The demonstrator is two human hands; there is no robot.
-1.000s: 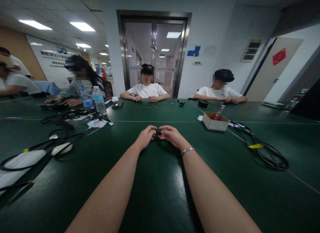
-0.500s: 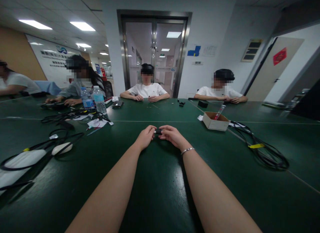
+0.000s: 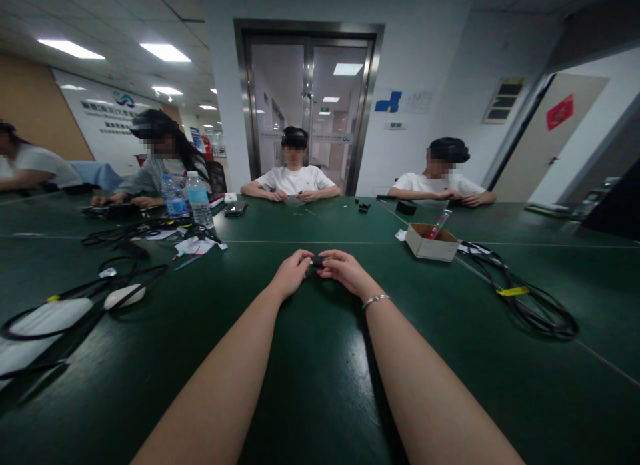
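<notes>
Fingers [image 3: 303, 254] of your left hand [image 3: 291, 274] and right hand [image 3: 348, 272] clamp dark object [image 3: 317, 262]; long axis seemingly parallels worktop's [image 3: 313, 365] far edge.

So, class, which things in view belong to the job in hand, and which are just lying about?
In the job:
small dark object, held between left hand and right hand

Apparently just lying about:
open box with red-and-clear tube
two water bottles
coiled black cable
white papers
</notes>
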